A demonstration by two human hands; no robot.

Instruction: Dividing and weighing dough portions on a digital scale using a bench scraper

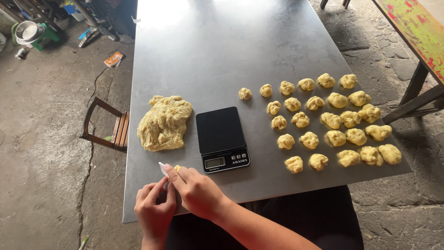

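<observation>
My left hand [155, 210] and my right hand [196, 192] meet at the near edge of the metal table [208, 51]. Together they pinch a small white scraper [163, 169] with a bit of yellow dough [176, 167] stuck on it. A large lump of yellow dough [164, 122] lies just beyond the hands. To its right stands a black digital kitchen scale [221, 138] with nothing on its platform. Several small dough portions [330, 122] lie in rows on the right part of the table.
A wooden chair [108, 127] stands on the cracked concrete floor at the table's left. Tools and a metal bowl [27, 31] lie on the floor at far left. A painted bench [416, 28] stands at upper right.
</observation>
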